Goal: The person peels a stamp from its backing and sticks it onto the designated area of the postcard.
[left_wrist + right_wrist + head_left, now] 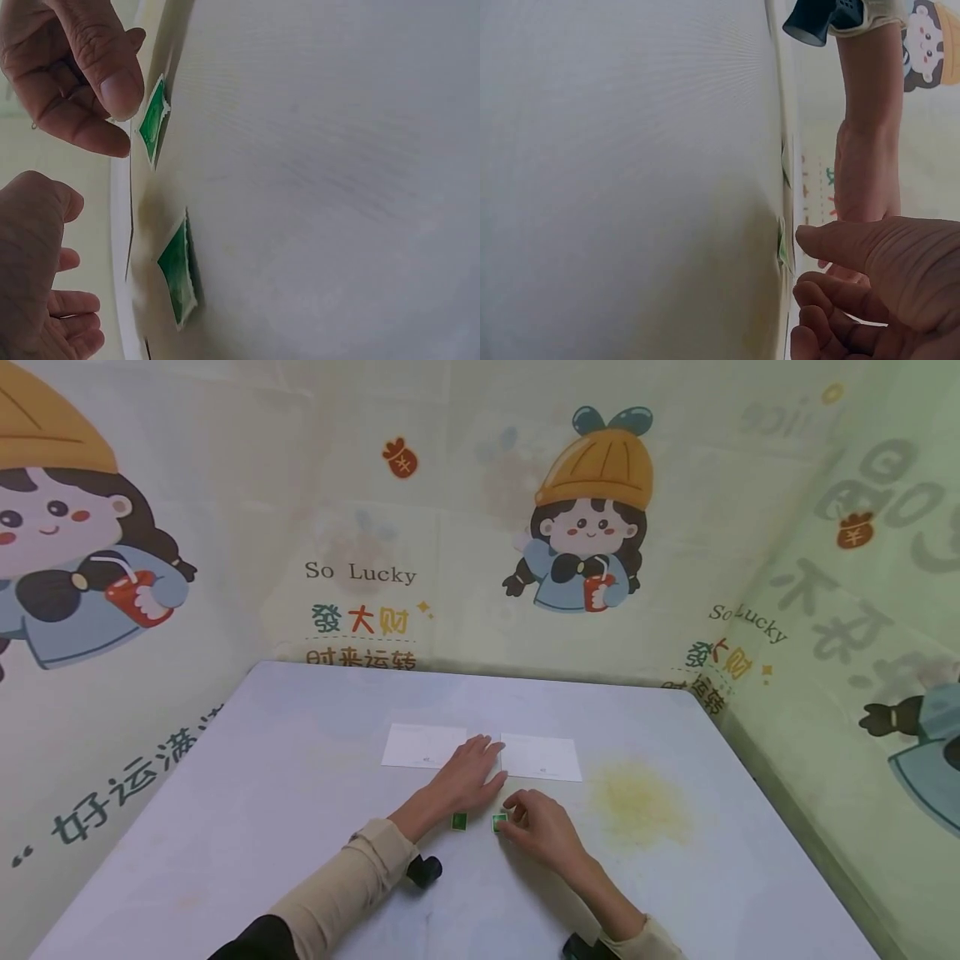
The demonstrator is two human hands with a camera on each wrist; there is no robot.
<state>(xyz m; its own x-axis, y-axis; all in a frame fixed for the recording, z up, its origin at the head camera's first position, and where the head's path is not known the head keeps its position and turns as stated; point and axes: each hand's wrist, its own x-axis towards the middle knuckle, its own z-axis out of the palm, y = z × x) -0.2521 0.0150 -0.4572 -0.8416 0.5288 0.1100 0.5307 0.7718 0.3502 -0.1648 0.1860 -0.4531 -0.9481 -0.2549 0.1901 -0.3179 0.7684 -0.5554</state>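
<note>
Two small green stamps with pale jagged edges lie on the white table. The left stamp (pixel 459 822) is beside my left forearm; the right stamp (pixel 499 822) is by my right hand (pixel 543 831). That hand's thumb and forefinger tips are right at the stamp's edge, and its other fingers are loosely curled. In the left wrist view the right stamp (pixel 154 122) shows just past the thumb. My left hand (pixel 472 775) reaches forward with fingers extended over the gap between two white paper cards, the left card (pixel 420 746) and the right card (pixel 540 757), hiding a corner of the left one.
Black wrist cameras, the left one (pixel 425 871) and the right one (pixel 585 947), are strapped at my wrists. A yellowish patch (pixel 641 802) marks the tabletop (pixel 300 827) to the right. Printed cloth (pixel 465 527) hangs behind and beside the table.
</note>
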